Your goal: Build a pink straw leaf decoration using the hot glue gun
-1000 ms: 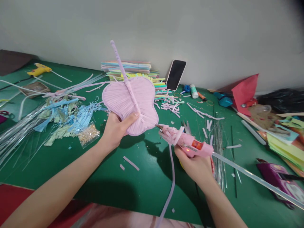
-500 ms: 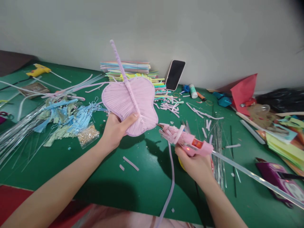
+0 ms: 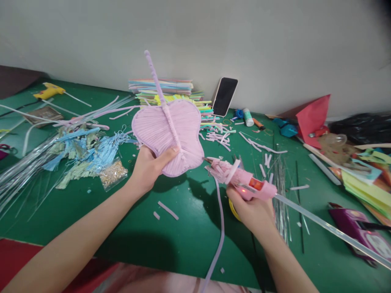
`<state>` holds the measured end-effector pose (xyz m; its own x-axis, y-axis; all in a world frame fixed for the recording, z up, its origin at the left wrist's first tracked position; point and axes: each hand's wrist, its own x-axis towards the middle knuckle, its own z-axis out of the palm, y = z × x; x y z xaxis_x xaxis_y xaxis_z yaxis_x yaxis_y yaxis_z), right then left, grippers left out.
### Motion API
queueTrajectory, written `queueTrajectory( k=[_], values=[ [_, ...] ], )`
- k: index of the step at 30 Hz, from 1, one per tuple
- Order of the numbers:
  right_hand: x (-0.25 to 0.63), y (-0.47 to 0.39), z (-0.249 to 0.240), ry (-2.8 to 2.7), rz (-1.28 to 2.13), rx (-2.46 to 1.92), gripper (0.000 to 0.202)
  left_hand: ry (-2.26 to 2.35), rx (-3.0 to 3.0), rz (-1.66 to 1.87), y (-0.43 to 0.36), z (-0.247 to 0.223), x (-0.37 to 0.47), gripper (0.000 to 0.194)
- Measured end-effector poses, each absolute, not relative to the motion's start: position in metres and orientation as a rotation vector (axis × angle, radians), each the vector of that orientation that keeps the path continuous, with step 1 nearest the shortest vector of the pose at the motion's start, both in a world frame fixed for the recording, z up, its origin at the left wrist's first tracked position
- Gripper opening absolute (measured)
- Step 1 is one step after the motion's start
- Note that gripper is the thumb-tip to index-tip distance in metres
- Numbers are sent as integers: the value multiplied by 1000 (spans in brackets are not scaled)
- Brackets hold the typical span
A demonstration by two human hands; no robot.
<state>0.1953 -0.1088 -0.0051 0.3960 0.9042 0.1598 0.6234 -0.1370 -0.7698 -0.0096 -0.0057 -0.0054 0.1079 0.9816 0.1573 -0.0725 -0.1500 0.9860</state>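
Observation:
A lilac fan [image 3: 159,128] made of pipe cleaners, with a wrapped handle pointing up and left, is pinched at its lower edge by my left hand [image 3: 152,165]. My left thumb lies on the central rib. My right hand [image 3: 252,207] grips a pink glue gun [image 3: 244,181] with a clear glue stick [image 3: 324,228] out of its back. The gun's nozzle is close to the fan's right edge; whether they touch I cannot tell. Below the nozzle a loose lilac pipe cleaner [image 3: 221,224] hangs down across the table. Bits of pipe cleaner are stuck round the gun's front.
Bundled pipe cleaners [image 3: 171,86] and a phone [image 3: 225,97] stand by the wall. Blue tassels [image 3: 88,148], a bag of gold beads [image 3: 113,174] and a yellow glue gun [image 3: 50,90] lie left. A purple device [image 3: 356,228] and coloured paper [image 3: 363,191] are at the right.
The pink glue gun and my right hand have shifted slightly right. The fan has moved a very little to the right and remains in my left hand.

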Motion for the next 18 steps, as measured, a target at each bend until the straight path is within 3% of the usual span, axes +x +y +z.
queueTrajectory(
  k=[18],
  values=[
    [195, -110, -7, -1301, 409, -1839, 21, 1013, 1387, 1250, -7, -7, -10, 34]
  ],
)
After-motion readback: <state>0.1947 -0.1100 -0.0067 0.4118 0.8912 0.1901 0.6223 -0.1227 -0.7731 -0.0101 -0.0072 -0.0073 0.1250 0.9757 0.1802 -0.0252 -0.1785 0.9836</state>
